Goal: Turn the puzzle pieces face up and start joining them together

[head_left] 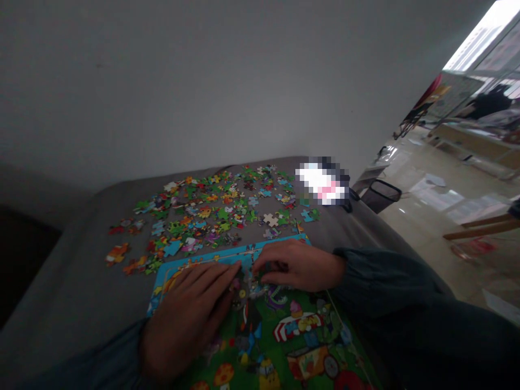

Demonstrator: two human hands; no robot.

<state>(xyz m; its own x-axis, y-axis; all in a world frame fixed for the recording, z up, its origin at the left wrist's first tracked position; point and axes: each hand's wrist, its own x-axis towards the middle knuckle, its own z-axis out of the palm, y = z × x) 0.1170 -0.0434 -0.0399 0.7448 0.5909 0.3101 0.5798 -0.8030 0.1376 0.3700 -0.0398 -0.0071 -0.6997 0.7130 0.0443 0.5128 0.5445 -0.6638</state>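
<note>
A colourful jigsaw puzzle (300,325) with a blue top edge and a green lower picture lies in front of me. My left hand (195,303) rests flat on its left side, fingers stretched toward the upper middle. Over the upper right part, my right hand (300,264) has its fingers curled and thumb drawn in, close to the surface. Whatever is between those fingertips is too small and dim to make out. Just beyond the puzzle's top edge lie many loose jigsaw pieces (223,212), mostly green, blue and orange, with a pale one (270,219) among them.
A grey cloth (89,260) covers the surface under everything, and a grey wall (203,92) rises behind it. At the far right corner is a bright, pixelated object (323,183). The tiled floor (422,200) drops away on the right, with furniture beyond.
</note>
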